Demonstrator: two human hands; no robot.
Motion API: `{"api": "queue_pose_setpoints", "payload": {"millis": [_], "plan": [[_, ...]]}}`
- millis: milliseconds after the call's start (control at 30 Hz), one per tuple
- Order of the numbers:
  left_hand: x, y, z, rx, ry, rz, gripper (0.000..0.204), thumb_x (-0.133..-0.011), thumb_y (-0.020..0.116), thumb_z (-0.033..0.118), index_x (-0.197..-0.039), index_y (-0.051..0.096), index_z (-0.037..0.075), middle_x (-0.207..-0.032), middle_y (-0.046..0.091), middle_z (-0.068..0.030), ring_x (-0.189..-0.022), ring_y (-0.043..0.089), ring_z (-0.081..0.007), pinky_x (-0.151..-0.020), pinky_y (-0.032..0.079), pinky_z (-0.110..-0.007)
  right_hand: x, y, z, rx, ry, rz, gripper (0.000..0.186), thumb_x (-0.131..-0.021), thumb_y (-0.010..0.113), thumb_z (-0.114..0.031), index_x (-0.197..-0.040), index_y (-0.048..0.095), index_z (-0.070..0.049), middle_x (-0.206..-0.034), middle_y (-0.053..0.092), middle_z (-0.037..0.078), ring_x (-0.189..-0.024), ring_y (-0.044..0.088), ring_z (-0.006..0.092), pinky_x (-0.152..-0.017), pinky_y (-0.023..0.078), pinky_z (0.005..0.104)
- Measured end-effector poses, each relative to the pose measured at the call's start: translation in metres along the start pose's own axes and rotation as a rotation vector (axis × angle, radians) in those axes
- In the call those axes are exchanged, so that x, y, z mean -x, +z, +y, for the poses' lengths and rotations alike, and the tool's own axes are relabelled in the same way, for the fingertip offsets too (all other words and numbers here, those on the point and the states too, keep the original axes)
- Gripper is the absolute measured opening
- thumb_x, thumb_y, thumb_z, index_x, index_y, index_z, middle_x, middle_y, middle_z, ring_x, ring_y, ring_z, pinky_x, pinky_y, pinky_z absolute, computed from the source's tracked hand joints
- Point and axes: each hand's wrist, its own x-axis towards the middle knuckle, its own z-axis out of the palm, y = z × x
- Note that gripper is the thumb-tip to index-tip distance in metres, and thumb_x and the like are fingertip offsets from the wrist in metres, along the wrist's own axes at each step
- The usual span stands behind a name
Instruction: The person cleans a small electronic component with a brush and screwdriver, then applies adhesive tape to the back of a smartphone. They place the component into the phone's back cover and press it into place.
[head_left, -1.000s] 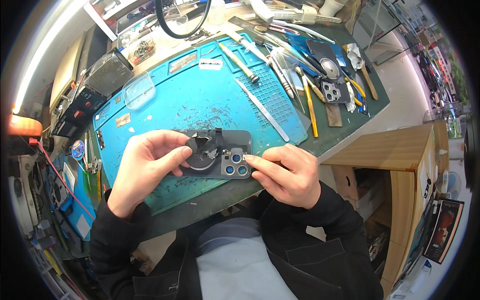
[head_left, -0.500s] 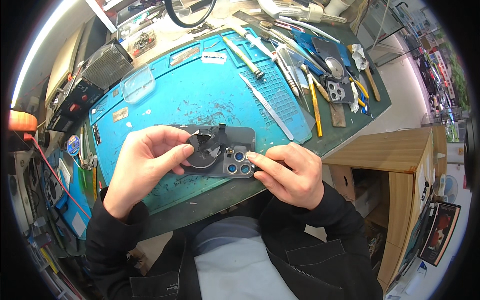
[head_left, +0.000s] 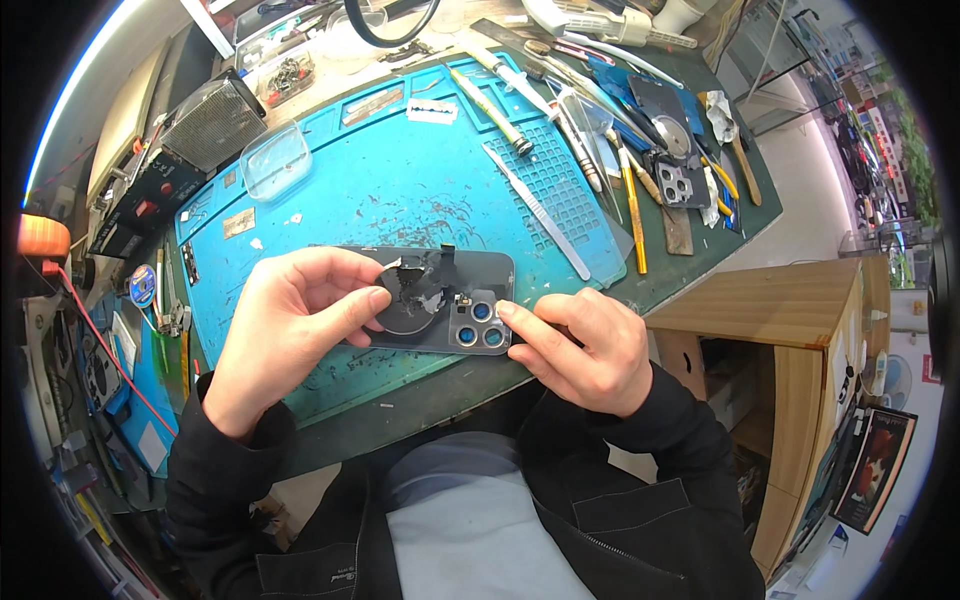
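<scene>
A dark grey phone back panel (head_left: 483, 272) lies over the near part of the blue mat (head_left: 360, 190). It carries a round charging coil (head_left: 405, 316) with torn black film on it and a camera plate (head_left: 462, 312) with three lens rings. My left hand (head_left: 296, 330) is closed on the panel's left part, thumb and fingers at the coil and torn film. My right hand (head_left: 585, 350) is closed at the panel's right end, forefinger touching the corner of the camera plate and thumb at the panel's edge; its lower fingers are curled.
A white tweezer-like tool (head_left: 535, 210), a yellow rod (head_left: 636, 225), a syringe (head_left: 510, 80), brushes and a second back panel (head_left: 670, 180) lie to the right. A clear box (head_left: 275, 165) and a mesh-fronted machine (head_left: 205, 135) are at left. A wooden cabinet (head_left: 780, 290) stands right of the bench.
Both hands and the panel have shifted slightly up and to the right in view, along with small movement of the whole scene. The grip looks much the same.
</scene>
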Motion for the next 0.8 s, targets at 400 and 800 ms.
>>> {"api": "queue_pose_setpoints", "payload": {"millis": [400, 800], "plan": [[0.0006, 0.0019, 0.0016, 0.000, 0.008, 0.014, 0.022, -0.097, 0.076, 0.005, -0.115, 0.072, -0.006, -0.097, 0.077, -0.0082, -0.081, 0.073, -0.0113, -0.068, 0.060, -0.025, -0.0002, -0.0013, 0.0026, 0.034, -0.050, -0.032, 0.038, -0.086, 0.081, -0.019, -0.122, 0.075, -0.007, -0.095, 0.058, 0.001, -0.068, 0.055, 0.0168, -0.058, 0.050, 0.0303], [0.0016, 0.0036, 0.0032, -0.020, 0.017, 0.009, 0.024, -0.098, 0.076, 0.005, -0.119, 0.071, -0.006, -0.098, 0.077, -0.0085, -0.082, 0.073, -0.0113, -0.068, 0.060, -0.025, -0.0052, -0.0062, 0.0033, -0.042, 0.006, -0.080, 0.038, -0.084, 0.082, -0.017, -0.120, 0.075, -0.008, -0.093, 0.059, 0.002, -0.069, 0.058, 0.0176, -0.059, 0.051, 0.0315]]}}
